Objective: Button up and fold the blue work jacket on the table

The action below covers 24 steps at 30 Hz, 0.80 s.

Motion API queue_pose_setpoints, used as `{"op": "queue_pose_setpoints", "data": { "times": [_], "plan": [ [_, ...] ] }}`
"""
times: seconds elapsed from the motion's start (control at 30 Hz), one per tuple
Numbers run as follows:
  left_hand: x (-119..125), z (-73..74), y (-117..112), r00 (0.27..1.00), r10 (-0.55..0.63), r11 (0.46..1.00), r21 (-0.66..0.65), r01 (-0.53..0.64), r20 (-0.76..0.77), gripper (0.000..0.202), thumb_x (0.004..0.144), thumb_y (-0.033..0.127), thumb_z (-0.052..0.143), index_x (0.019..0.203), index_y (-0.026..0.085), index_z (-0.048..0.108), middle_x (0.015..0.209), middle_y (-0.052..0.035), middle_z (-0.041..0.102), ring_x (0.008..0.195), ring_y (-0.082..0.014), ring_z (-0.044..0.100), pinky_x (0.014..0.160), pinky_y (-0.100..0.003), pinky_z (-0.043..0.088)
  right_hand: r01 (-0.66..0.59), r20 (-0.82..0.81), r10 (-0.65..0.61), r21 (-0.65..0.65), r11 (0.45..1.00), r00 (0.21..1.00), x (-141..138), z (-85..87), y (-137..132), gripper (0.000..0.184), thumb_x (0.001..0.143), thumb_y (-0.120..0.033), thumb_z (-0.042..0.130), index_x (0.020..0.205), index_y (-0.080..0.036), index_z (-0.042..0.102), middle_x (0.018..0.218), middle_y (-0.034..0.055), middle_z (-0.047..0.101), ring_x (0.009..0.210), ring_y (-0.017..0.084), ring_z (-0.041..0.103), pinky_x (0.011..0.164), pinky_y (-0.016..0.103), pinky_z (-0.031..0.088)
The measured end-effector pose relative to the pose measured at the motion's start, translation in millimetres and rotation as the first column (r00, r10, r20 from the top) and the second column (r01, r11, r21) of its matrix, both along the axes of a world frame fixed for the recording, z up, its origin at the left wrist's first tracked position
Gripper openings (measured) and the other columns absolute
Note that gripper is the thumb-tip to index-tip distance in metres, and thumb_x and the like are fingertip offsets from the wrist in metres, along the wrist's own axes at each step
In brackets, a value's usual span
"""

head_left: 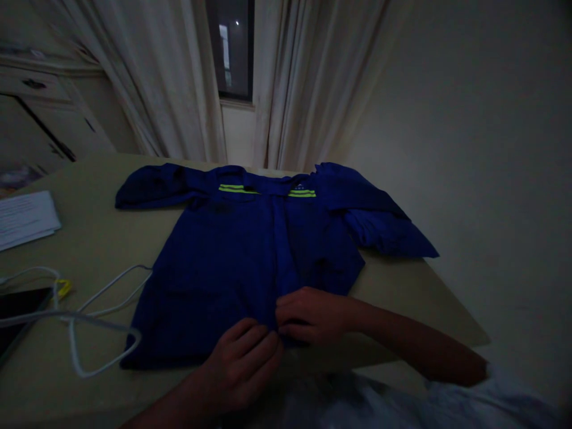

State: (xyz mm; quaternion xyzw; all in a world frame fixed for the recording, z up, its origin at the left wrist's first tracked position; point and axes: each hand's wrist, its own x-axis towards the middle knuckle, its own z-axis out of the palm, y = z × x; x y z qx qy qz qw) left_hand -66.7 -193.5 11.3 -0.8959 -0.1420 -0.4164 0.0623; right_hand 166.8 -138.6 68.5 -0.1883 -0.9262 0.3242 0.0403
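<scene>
A dark blue work jacket [214, 256] with yellow-green chest stripes lies front up on the table, its collar toward the far edge. One sleeve stretches out to the left; the other is bunched and folded at the right. My left hand [245, 360] is closed at the middle of the jacket's near hem. Close beside it, my right hand [308, 316] grips the cloth by the front opening, fingers bent. The fingertips of both hands are partly hidden, and the dim light hides what they pinch beyond the fabric.
On the beige table [93, 232], white cables [102, 310] loop at the left, one reaching the jacket's edge. A dark flat device [20, 316] and a stack of papers [27, 217] lie there too. Curtains [170, 77] hang behind the table; a wall [469, 149] rises at the right.
</scene>
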Motion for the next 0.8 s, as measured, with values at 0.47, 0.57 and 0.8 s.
{"op": "queue_pose_setpoints", "data": {
  "times": [0.47,0.57,0.8],
  "plan": [
    [-7,-4.9,7,0.996,0.021,0.995,-0.097,-0.029,-0.082,0.02,0.102,0.009,0.05,0.105,0.011,0.07,0.091,-0.0103,0.072,0.083,-0.0199,0.065,0.074,-0.036,0.056,0.089,0.066,-0.097,0.106,0.99,0.993,3,-6.0,-14,0.018,0.105,-0.028,0.054,0.093,-0.02,0.063,0.084,0.0009,0.062,0.078,0.016,0.056,0.069,0.027,0.039],
    [-6,-2.8,6,0.997,0.019,0.996,-0.09,-0.026,-0.077,0.021,0.102,0.008,0.049,0.104,0.011,0.07,0.09,-0.0098,0.072,0.083,-0.0198,0.065,0.074,-0.036,0.055,0.099,0.072,-0.107,0.102,0.99,0.992,0,-6.6,-13,0.018,0.104,-0.025,0.053,0.09,-0.019,0.063,0.082,0.0007,0.062,0.075,0.015,0.055,0.068,0.027,0.039],
    [-4,-3.1,0,0.998,-0.027,0.994,-0.108,0.021,-0.05,0.021,0.102,0.007,0.05,0.104,0.008,0.07,0.088,-0.0098,0.072,0.08,-0.0191,0.063,0.071,-0.035,0.053,0.053,0.076,-0.061,0.111,0.992,0.995,-3,-19.9,-10,0.032,0.11,-0.033,0.049,0.085,-0.018,0.063,0.08,0.0015,0.066,0.073,0.015,0.058,0.065,0.027,0.037]
  ]
}}
